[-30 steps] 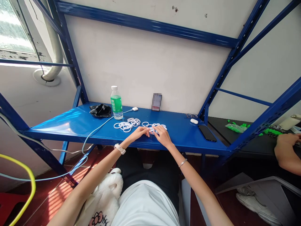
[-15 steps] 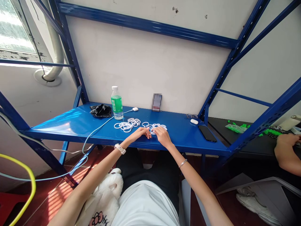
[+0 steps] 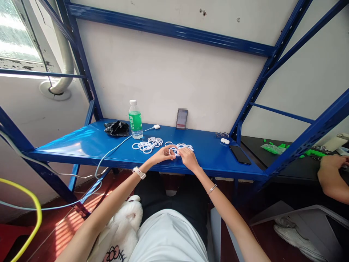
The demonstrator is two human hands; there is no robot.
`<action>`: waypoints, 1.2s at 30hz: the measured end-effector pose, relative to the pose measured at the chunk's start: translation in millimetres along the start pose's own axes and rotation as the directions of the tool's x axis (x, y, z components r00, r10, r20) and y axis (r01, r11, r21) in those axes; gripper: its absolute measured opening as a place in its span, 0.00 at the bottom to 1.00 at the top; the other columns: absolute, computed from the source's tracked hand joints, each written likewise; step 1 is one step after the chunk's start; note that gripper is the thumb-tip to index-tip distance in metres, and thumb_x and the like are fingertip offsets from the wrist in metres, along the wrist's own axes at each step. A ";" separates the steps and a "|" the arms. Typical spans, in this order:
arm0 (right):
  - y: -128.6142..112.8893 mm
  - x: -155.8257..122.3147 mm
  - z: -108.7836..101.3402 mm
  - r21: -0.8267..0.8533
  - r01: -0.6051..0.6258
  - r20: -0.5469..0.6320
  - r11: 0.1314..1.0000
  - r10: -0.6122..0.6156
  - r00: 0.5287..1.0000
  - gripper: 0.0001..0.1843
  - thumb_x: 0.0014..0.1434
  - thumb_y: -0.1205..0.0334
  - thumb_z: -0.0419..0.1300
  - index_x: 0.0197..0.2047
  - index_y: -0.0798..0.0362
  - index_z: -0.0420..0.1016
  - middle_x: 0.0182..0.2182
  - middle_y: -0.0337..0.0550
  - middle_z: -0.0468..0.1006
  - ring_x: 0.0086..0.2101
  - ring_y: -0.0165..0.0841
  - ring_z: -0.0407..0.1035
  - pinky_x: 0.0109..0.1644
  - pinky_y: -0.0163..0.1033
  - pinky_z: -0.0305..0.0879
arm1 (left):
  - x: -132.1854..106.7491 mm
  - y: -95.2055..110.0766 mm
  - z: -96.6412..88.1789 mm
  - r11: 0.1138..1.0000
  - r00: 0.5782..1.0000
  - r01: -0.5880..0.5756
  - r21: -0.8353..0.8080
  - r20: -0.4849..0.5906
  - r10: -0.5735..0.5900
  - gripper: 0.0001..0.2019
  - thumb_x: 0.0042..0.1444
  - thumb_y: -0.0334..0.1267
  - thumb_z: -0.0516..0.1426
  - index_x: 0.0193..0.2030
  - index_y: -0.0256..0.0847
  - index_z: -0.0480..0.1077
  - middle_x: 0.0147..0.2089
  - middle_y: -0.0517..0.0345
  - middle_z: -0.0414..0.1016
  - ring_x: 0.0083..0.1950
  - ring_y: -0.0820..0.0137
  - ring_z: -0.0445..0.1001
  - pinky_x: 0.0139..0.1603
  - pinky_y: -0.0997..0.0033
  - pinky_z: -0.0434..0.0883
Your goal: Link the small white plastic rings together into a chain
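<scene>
Pinching thin white plastic-looking ring (image 3: 170, 151) betw. L hand (image 3: 161, 155) & R hand (image 3: 188, 158) fingertips, nr front of glossy blue metal bench (image 3: 215, 159), prob. steadying both sides; working beside loose round white rings (image 3: 181, 145), prob. shortening reach.

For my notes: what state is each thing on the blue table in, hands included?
Left hand: at one ring, grip unclear
Right hand: seemingly pinching that ring
Left rings: loose, overlapping
Right rings: loose, partly hidden
Bottle: upright, capped
Black bag: crumpled
Cable: hanging over front edge
Flat phone: screen dark
Blurred phone-like object: upright
White case: looks shut
Glasses: resting, folding unclear
</scene>
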State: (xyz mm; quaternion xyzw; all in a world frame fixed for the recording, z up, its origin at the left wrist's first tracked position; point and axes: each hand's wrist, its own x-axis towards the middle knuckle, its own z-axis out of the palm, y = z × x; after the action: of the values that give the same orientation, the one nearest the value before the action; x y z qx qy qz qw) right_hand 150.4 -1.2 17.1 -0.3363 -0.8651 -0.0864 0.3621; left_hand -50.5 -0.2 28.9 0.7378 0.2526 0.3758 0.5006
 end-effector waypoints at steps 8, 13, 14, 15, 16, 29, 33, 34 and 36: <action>2.2 -0.5 2.2 -0.008 -0.047 -0.019 0.999 0.046 0.999 0.19 0.70 0.59 0.43 0.41 0.53 0.75 0.35 0.49 0.78 0.37 0.39 0.72 0.40 0.43 0.68 | -0.5 -4.7 -1.0 1.000 0.999 0.022 -0.017 -0.036 -0.023 0.33 0.50 0.45 0.65 0.60 0.41 0.60 0.33 0.62 0.71 0.35 0.70 0.75 0.41 0.68 0.71; 1.0 0.0 1.6 -0.004 -0.033 0.017 0.999 0.033 0.999 0.18 0.70 0.60 0.43 0.41 0.53 0.74 0.35 0.49 0.78 0.38 0.39 0.72 0.42 0.44 0.68 | -1.2 -0.2 0.1 0.999 0.999 0.014 0.030 -0.048 -0.012 0.29 0.51 0.46 0.64 0.58 0.39 0.62 0.32 0.62 0.71 0.34 0.70 0.74 0.40 0.68 0.72; 0.6 0.1 1.3 -0.005 -0.032 0.020 0.999 0.032 0.999 0.18 0.70 0.60 0.43 0.42 0.53 0.74 0.35 0.49 0.79 0.38 0.39 0.72 0.42 0.44 0.68 | -1.1 0.6 0.5 0.999 0.998 0.014 0.033 -0.055 -0.012 0.29 0.51 0.46 0.64 0.57 0.39 0.63 0.31 0.62 0.70 0.34 0.70 0.74 0.40 0.68 0.72; 0.3 0.2 1.1 -0.004 -0.030 0.021 1.000 0.030 0.999 0.18 0.70 0.59 0.44 0.42 0.53 0.74 0.36 0.49 0.79 0.39 0.39 0.72 0.42 0.44 0.68 | -1.0 1.1 1.0 0.999 0.998 0.014 0.033 -0.063 -0.012 0.29 0.50 0.46 0.64 0.56 0.39 0.63 0.31 0.63 0.70 0.34 0.70 0.74 0.40 0.68 0.72; 0.1 0.1 0.8 -0.003 -0.028 0.021 1.000 0.029 0.999 0.18 0.70 0.59 0.44 0.42 0.53 0.74 0.36 0.49 0.79 0.39 0.39 0.72 0.43 0.44 0.68 | -0.7 1.4 1.3 0.999 0.997 0.014 0.034 -0.070 -0.011 0.29 0.50 0.46 0.64 0.56 0.38 0.63 0.30 0.63 0.70 0.33 0.70 0.73 0.39 0.69 0.72; -2.7 -0.8 -2.9 0.049 -0.043 0.026 0.998 0.042 0.999 0.12 0.67 0.60 0.49 0.44 0.53 0.73 0.39 0.48 0.78 0.40 0.39 0.72 0.45 0.43 0.67 | 1.6 -10.9 -1.9 0.995 0.990 0.045 0.093 -0.135 -0.032 0.28 0.52 0.49 0.62 0.56 0.35 0.66 0.29 0.60 0.73 0.31 0.70 0.75 0.36 0.70 0.72; -2.7 -0.8 -2.3 0.053 -0.043 0.026 0.998 0.042 0.999 0.11 0.67 0.61 0.50 0.43 0.54 0.72 0.38 0.48 0.79 0.40 0.38 0.72 0.45 0.43 0.67 | 1.4 -11.0 -1.7 0.993 0.989 0.049 0.111 -0.144 -0.033 0.28 0.52 0.49 0.62 0.56 0.36 0.67 0.29 0.59 0.74 0.31 0.69 0.75 0.35 0.70 0.72; -2.7 -0.8 -2.1 0.053 -0.044 0.027 0.998 0.043 0.999 0.11 0.67 0.61 0.50 0.43 0.54 0.72 0.38 0.48 0.79 0.40 0.38 0.72 0.45 0.43 0.67 | 1.3 -10.6 -1.4 0.992 0.989 0.051 0.113 -0.146 -0.034 0.28 0.52 0.49 0.62 0.56 0.36 0.67 0.29 0.59 0.74 0.31 0.69 0.75 0.35 0.70 0.72; -2.6 -0.7 -1.8 0.055 -0.047 0.034 0.997 0.045 0.998 0.12 0.67 0.60 0.50 0.43 0.54 0.73 0.38 0.48 0.79 0.40 0.38 0.72 0.44 0.43 0.68 | 1.1 -9.1 -0.9 0.991 0.989 0.057 0.121 -0.146 -0.039 0.28 0.52 0.50 0.62 0.55 0.35 0.67 0.29 0.59 0.74 0.31 0.69 0.75 0.36 0.69 0.72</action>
State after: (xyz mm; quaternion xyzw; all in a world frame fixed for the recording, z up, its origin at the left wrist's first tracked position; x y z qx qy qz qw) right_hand 150.1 -4.2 18.2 -0.3473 -0.8650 -0.0485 0.3589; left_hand -50.5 4.5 21.0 0.7324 0.3286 0.3992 0.4430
